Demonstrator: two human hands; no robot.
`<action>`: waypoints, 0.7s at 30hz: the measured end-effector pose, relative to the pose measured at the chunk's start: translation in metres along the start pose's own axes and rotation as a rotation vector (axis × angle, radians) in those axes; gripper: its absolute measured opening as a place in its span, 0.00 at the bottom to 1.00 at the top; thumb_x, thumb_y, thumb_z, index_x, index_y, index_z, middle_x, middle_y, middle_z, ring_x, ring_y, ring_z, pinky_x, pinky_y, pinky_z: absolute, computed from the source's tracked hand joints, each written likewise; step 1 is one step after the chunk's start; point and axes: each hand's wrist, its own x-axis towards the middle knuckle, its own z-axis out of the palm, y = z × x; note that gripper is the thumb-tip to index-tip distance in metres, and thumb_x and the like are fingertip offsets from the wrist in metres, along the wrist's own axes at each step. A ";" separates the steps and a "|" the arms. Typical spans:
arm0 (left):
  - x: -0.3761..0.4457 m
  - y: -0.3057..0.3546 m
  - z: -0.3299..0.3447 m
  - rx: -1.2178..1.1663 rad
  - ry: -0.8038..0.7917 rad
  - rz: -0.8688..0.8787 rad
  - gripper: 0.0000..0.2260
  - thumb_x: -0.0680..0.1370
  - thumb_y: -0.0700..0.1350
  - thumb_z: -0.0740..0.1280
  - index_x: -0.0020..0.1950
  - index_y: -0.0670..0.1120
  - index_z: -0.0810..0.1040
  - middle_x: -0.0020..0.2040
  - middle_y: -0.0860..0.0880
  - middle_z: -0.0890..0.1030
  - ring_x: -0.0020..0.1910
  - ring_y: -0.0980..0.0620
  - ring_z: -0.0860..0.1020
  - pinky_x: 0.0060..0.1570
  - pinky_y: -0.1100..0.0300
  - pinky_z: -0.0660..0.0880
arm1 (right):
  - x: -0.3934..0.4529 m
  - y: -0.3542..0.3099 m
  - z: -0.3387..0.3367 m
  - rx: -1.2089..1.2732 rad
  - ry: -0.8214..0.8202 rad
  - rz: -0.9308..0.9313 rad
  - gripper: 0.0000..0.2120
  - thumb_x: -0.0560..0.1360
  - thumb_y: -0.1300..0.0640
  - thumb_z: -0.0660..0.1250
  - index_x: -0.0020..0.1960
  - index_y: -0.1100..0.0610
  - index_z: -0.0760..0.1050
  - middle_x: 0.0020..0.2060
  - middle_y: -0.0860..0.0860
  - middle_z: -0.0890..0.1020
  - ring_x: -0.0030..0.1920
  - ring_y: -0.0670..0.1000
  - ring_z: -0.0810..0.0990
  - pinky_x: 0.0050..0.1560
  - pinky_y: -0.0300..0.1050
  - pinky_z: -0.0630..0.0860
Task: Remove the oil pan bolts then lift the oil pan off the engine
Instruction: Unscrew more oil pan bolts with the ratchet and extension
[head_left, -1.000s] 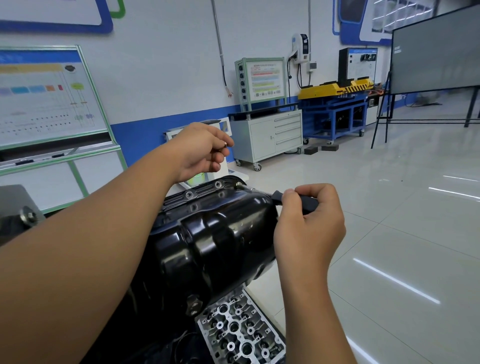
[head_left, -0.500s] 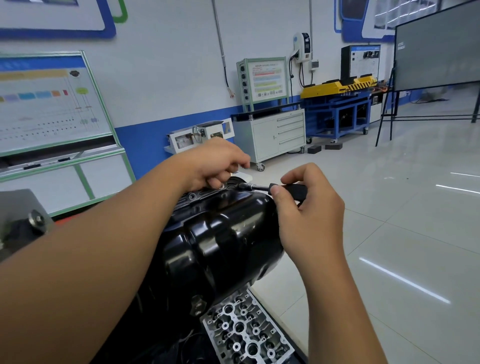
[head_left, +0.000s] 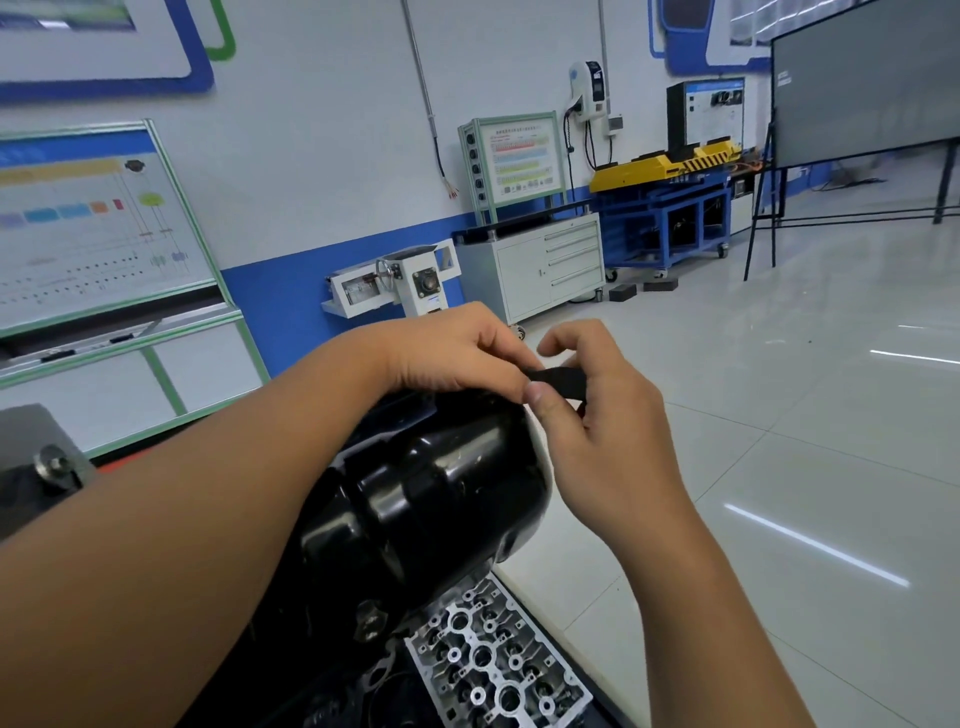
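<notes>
A glossy black oil pan (head_left: 431, 499) sits bolted on an upturned engine in a training workshop, its rounded sump facing the camera, an aluminium cylinder head (head_left: 493, 660) lying just below it. At the pan's far upper edge, the left hand (head_left: 457, 353) curls down over the flange, fingers bent; what they pinch is hidden behind the knuckles. The right hand (head_left: 587, 410) meets it there, thumb and curled fingers gripping the black handle of a tool (head_left: 558, 381) whose working end disappears under the left hand. The bolt itself cannot be seen. The work appears to be in the bolt-removal stage, with the pan still seated and nothing lifted. The next move likely calls for keeping the tool square on the bolt while the left hand steadies it, then turning it out. Behind, a white drawer cabinet (head_left: 550, 265) and a blue trolley (head_left: 670, 218) line the wall.
</notes>
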 end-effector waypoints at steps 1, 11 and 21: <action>0.001 0.000 0.000 0.027 -0.004 -0.004 0.14 0.75 0.54 0.72 0.56 0.50 0.87 0.33 0.56 0.79 0.35 0.58 0.75 0.41 0.62 0.72 | -0.001 0.001 -0.002 0.015 -0.017 0.007 0.17 0.80 0.52 0.68 0.55 0.32 0.65 0.46 0.42 0.82 0.47 0.43 0.81 0.46 0.47 0.76; 0.002 0.000 0.002 0.050 0.010 -0.053 0.11 0.78 0.58 0.67 0.36 0.62 0.80 0.29 0.61 0.73 0.30 0.60 0.71 0.35 0.68 0.68 | -0.021 0.016 -0.010 0.878 0.241 0.661 0.17 0.60 0.57 0.64 0.47 0.43 0.70 0.42 0.53 0.75 0.27 0.49 0.69 0.26 0.42 0.65; 0.003 -0.008 0.000 -0.070 0.018 -0.014 0.10 0.73 0.62 0.68 0.36 0.60 0.82 0.28 0.61 0.74 0.28 0.63 0.70 0.33 0.72 0.67 | -0.039 0.050 -0.019 1.804 0.544 0.862 0.19 0.69 0.73 0.66 0.59 0.63 0.72 0.50 0.65 0.82 0.40 0.54 0.86 0.37 0.42 0.82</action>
